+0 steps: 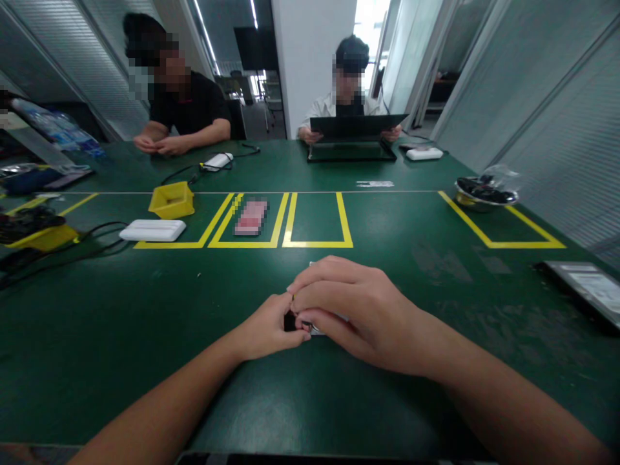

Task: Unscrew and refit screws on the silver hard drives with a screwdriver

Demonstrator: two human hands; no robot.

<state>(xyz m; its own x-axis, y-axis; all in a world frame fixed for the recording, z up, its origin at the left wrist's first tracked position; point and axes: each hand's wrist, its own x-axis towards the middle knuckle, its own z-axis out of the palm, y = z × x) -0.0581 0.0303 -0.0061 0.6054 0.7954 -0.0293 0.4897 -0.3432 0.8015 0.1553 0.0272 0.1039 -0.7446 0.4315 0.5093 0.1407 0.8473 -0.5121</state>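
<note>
Both hands meet at the middle of the green table (pixel 252 413). My left hand (pixel 266 329) has its thumb and fingers closed around the left side of a small black and silvery object (pixel 289 321). Arched over that object from the right is my right hand (pixel 358 310), its fingers bent and its thumb against the near side. A bit of the object's pale part shows under the right thumb. Most of it is covered by the fingers, so its kind cannot be made out.
Beyond the hands are yellow tape frames, a pink item (pixel 250 217), a yellow bin (pixel 172 200) and a white power strip (pixel 153 230). A metal bowl (pixel 487 192) and a dark tray (pixel 584 294) are at right. Two people sit across the table.
</note>
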